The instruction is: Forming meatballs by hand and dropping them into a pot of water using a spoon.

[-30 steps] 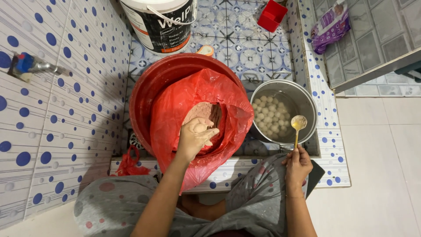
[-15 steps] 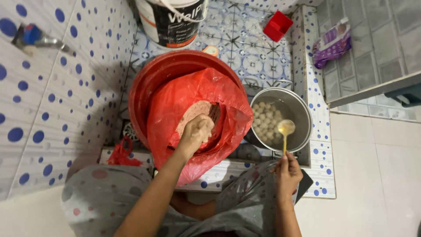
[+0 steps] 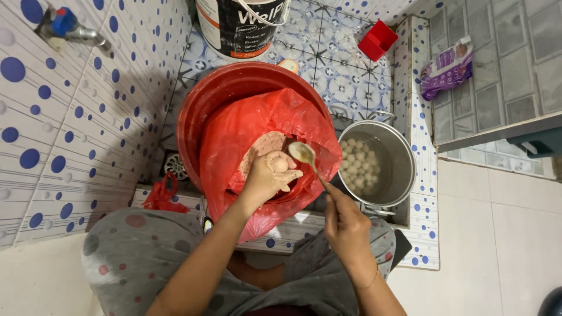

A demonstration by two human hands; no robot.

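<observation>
Squeezed in the left hand point(image 3: 268, 175), fingers clamped: 1 ball of paste point(image 3: 281, 164) over the red bag point(image 3: 246, 129). Spoon point(image 3: 302, 153) pinched by the right hand point(image 3: 346, 229). Likely soft, sticky, best scooped underneath.

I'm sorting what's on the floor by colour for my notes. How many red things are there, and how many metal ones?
Red: 4. The red basin, the red plastic bag lining it, the small red box and the crumpled red bag.
Metal: 3. The steel pot, the spoon and the tap.
Total: 7.
</observation>
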